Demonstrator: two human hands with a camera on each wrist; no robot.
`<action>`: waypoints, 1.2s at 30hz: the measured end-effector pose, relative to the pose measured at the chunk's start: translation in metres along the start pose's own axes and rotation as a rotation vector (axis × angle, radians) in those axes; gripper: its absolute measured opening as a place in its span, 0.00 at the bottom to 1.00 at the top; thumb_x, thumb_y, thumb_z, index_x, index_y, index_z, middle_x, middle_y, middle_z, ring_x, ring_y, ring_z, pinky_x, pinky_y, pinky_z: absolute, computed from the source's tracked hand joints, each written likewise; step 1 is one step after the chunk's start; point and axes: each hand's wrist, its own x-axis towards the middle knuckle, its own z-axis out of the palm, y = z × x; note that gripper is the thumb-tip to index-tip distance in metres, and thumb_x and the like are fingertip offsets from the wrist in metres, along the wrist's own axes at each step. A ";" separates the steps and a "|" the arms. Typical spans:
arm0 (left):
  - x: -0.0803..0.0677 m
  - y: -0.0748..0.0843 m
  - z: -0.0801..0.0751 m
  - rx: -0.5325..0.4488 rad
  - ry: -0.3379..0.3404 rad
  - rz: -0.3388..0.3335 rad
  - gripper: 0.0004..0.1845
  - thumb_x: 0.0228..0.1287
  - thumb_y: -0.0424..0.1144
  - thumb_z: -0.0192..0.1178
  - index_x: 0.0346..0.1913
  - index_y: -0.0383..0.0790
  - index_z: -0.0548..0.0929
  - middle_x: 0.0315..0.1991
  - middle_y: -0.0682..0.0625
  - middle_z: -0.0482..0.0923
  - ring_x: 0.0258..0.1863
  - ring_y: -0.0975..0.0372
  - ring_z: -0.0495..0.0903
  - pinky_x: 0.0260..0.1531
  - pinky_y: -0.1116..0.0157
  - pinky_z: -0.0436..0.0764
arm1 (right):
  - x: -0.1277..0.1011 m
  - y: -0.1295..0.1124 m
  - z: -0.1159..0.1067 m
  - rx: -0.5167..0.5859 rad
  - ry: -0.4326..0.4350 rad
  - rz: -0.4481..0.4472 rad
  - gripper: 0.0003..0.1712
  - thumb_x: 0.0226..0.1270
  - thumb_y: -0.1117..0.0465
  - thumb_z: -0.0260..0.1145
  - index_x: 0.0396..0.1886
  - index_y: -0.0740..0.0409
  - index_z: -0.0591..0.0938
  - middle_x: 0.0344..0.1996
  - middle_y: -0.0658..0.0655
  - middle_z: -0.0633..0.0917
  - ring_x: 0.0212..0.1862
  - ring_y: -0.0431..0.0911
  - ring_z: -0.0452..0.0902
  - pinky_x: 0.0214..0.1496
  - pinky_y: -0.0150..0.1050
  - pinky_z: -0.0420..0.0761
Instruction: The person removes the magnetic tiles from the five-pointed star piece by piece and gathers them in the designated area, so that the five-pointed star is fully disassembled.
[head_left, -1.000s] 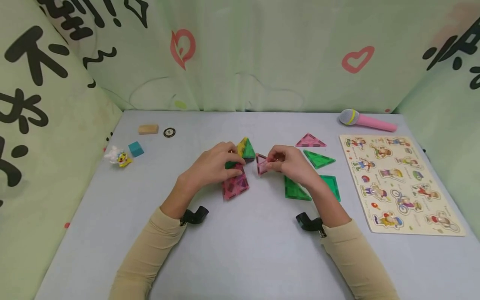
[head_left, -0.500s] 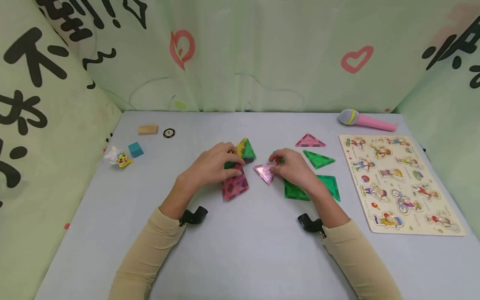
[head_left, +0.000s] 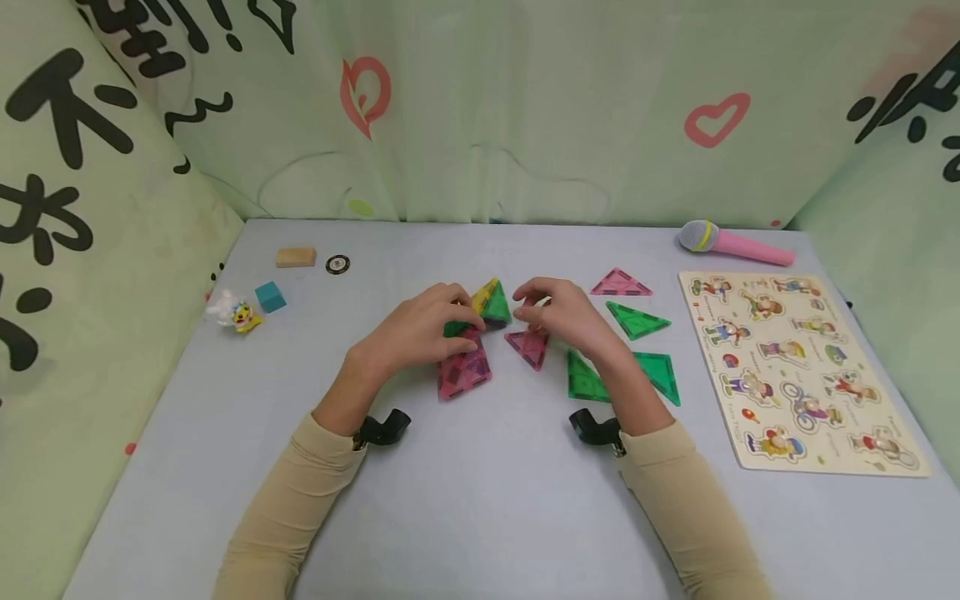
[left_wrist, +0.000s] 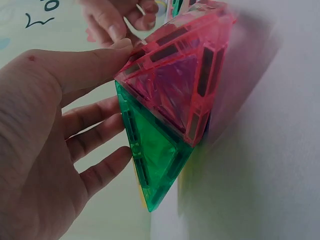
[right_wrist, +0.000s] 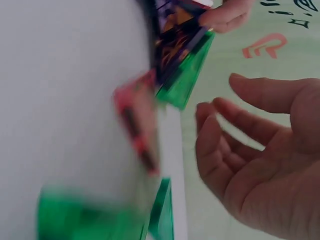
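My left hand [head_left: 420, 329] grips a small standing structure of magnetic triangle tiles [head_left: 467, 367] at the table's middle. In the left wrist view the thumb of that hand [left_wrist: 60, 135] presses the pink tile [left_wrist: 175, 85] and the fingers lie against the green tile [left_wrist: 150, 145]. A yellow tile [head_left: 483, 293] and another green tile [head_left: 497, 305] form its far side. My right hand [head_left: 558, 312] hovers just right of the structure, fingers relaxed and empty [right_wrist: 260, 150]. A loose pink triangle [head_left: 528, 346] lies flat on the table under it.
Further right lie two green triangles [head_left: 585, 379] [head_left: 660, 375], another green [head_left: 637, 319] and a pink one [head_left: 620, 283]. A picture puzzle board [head_left: 795, 367] and pink toy microphone [head_left: 731, 242] are at the right. Wooden block [head_left: 296, 257], disc [head_left: 338, 265], blue cube [head_left: 270, 297] and toy figure [head_left: 234, 312] are at the left.
My right hand laid the pink triangle it held flat on the table, let go, and moved left toward the structure. My left hand kept its hold.
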 end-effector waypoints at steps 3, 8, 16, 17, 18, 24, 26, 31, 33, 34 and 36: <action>-0.001 -0.002 0.000 -0.010 -0.001 0.010 0.13 0.62 0.48 0.69 0.49 0.53 0.88 0.49 0.56 0.75 0.51 0.63 0.71 0.50 0.60 0.77 | 0.014 -0.008 0.009 0.024 -0.041 0.060 0.26 0.70 0.53 0.64 0.65 0.55 0.75 0.55 0.61 0.80 0.44 0.54 0.83 0.46 0.46 0.83; -0.001 -0.002 0.002 -0.031 0.001 0.034 0.13 0.63 0.48 0.69 0.49 0.52 0.88 0.49 0.57 0.75 0.51 0.63 0.71 0.49 0.60 0.77 | 0.027 -0.008 0.015 0.160 -0.045 0.149 0.33 0.69 0.53 0.65 0.71 0.54 0.69 0.52 0.61 0.80 0.36 0.47 0.79 0.38 0.37 0.79; -0.001 -0.001 -0.002 -0.038 0.000 0.018 0.12 0.63 0.47 0.69 0.48 0.53 0.88 0.50 0.58 0.74 0.53 0.64 0.71 0.50 0.60 0.77 | 0.036 0.004 0.015 0.427 -0.007 0.168 0.32 0.68 0.57 0.65 0.70 0.57 0.69 0.32 0.53 0.76 0.24 0.41 0.69 0.30 0.34 0.75; -0.002 -0.001 -0.002 -0.041 -0.003 0.019 0.12 0.63 0.47 0.69 0.48 0.53 0.88 0.50 0.58 0.74 0.53 0.64 0.71 0.50 0.60 0.77 | 0.036 0.004 0.016 0.424 -0.003 0.165 0.31 0.68 0.57 0.65 0.69 0.58 0.70 0.32 0.53 0.75 0.24 0.41 0.69 0.29 0.33 0.75; -0.002 -0.001 -0.003 -0.043 -0.006 0.019 0.12 0.63 0.47 0.68 0.48 0.53 0.88 0.50 0.58 0.74 0.53 0.64 0.71 0.51 0.60 0.77 | 0.036 0.004 0.017 0.417 0.001 0.162 0.31 0.68 0.57 0.65 0.68 0.59 0.70 0.33 0.53 0.74 0.24 0.41 0.68 0.29 0.33 0.74; -0.002 -0.003 -0.003 -0.055 -0.030 0.000 0.12 0.63 0.47 0.68 0.48 0.53 0.88 0.51 0.58 0.75 0.53 0.64 0.72 0.52 0.59 0.77 | 0.037 0.008 0.018 0.484 0.007 0.173 0.18 0.69 0.57 0.66 0.51 0.62 0.74 0.27 0.48 0.73 0.23 0.40 0.65 0.29 0.33 0.73; -0.002 -0.003 -0.002 -0.067 -0.042 -0.006 0.12 0.63 0.47 0.68 0.49 0.53 0.88 0.51 0.58 0.75 0.53 0.64 0.72 0.53 0.59 0.77 | 0.037 0.010 0.017 0.529 -0.001 0.181 0.13 0.69 0.58 0.65 0.45 0.60 0.73 0.25 0.46 0.72 0.22 0.40 0.64 0.30 0.34 0.72; -0.002 -0.004 -0.001 -0.097 -0.056 -0.010 0.12 0.63 0.47 0.68 0.49 0.53 0.88 0.51 0.57 0.75 0.53 0.63 0.73 0.54 0.59 0.77 | 0.037 0.012 0.016 0.578 -0.032 0.195 0.09 0.71 0.60 0.64 0.39 0.57 0.72 0.25 0.45 0.73 0.23 0.40 0.66 0.32 0.33 0.73; -0.001 -0.005 -0.001 -0.103 -0.055 -0.009 0.12 0.63 0.47 0.68 0.49 0.53 0.88 0.51 0.57 0.75 0.53 0.62 0.73 0.54 0.59 0.77 | 0.037 0.011 0.015 0.580 -0.038 0.194 0.08 0.71 0.61 0.63 0.38 0.57 0.71 0.25 0.45 0.73 0.24 0.40 0.67 0.33 0.33 0.73; -0.001 -0.005 -0.001 -0.108 -0.055 -0.008 0.12 0.63 0.48 0.68 0.49 0.53 0.88 0.51 0.57 0.75 0.53 0.62 0.73 0.54 0.59 0.77 | 0.037 0.011 0.015 0.579 -0.039 0.192 0.09 0.71 0.61 0.63 0.38 0.57 0.71 0.25 0.45 0.73 0.24 0.40 0.67 0.33 0.33 0.73; -0.001 -0.006 -0.002 -0.117 -0.053 -0.009 0.12 0.64 0.48 0.68 0.49 0.53 0.88 0.51 0.58 0.75 0.53 0.62 0.73 0.54 0.58 0.77 | 0.037 0.011 0.014 0.583 -0.048 0.178 0.09 0.71 0.61 0.63 0.38 0.58 0.71 0.25 0.46 0.73 0.23 0.39 0.68 0.33 0.33 0.74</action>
